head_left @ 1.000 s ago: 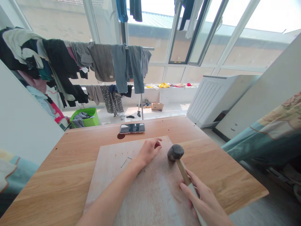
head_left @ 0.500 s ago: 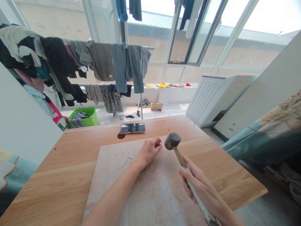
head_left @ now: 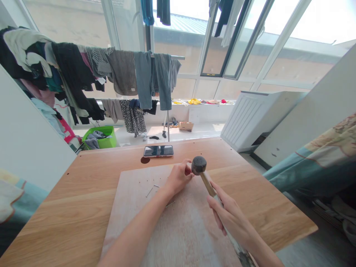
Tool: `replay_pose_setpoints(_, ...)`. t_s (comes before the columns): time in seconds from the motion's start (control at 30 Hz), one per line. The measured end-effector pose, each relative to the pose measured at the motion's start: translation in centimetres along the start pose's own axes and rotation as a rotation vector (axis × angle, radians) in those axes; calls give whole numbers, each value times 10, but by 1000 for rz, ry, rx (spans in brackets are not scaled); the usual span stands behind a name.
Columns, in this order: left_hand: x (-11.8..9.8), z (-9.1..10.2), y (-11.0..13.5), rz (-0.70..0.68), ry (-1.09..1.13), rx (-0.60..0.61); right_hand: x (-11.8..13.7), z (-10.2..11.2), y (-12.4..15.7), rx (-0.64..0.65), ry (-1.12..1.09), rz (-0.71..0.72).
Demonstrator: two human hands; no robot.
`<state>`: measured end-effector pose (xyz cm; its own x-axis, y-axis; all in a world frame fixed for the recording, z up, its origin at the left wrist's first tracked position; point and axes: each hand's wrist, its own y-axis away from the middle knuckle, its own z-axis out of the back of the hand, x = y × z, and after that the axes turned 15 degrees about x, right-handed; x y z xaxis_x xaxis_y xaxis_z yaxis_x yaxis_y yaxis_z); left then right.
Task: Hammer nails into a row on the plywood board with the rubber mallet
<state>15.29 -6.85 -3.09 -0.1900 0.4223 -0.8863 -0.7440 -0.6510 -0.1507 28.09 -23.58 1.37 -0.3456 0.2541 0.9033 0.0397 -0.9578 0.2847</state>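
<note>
My right hand [head_left: 226,211] is wrapped round the wooden handle of a mallet [head_left: 199,165] with a dark, round head. The head is raised just right of my left hand [head_left: 179,178]. Over the far part of a pale wooden board [head_left: 133,226], my left hand has its thumb and fingertips pinched together; what they hold, if anything, is too small to make out. Several loose nails [head_left: 149,192] lie on the board left of and under my left forearm. A row of small dark marks shows near the board's far edge.
The board lies on a wooden table [head_left: 69,207]. A phone [head_left: 158,150] rests by a dark round hole [head_left: 145,160] near the far edge. Beyond stand a green basket [head_left: 111,139] of clothes, a laundry rack and a white ridged cabinet [head_left: 239,118].
The mallet head has shifted left, closer to my left hand, and my right hand has moved left with it. My left hand keeps its pinch on the board.
</note>
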Motion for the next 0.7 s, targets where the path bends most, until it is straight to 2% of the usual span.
replay_pose_setpoints(0.1,-9,15,5,69,-66,54,-4,3,7,-18,-40,8)
replay_pose_setpoints(0.17,-22,31,18,60,-242,139,-8,6,16,-46,-41,-19)
replay_pose_setpoints(0.27,-46,48,49,27,-529,379,-18,12,28,-40,-32,-79)
replay_pose_setpoints(0.33,-58,47,70,59,-672,460,-25,14,32,-15,-33,-117)
replay_pose_setpoints(0.4,-63,37,86,100,-782,470,-32,14,32,-6,-40,-145)
replay_pose_setpoints(0.5,-61,21,96,87,-794,430,-38,13,31,-5,-56,-160)
replay_pose_setpoints(0.63,-55,21,83,32,-765,427,-40,12,30,2,-74,-175)
replay_pose_setpoints(0.7,-50,27,69,-14,-640,418,-39,10,30,-10,-76,-180)
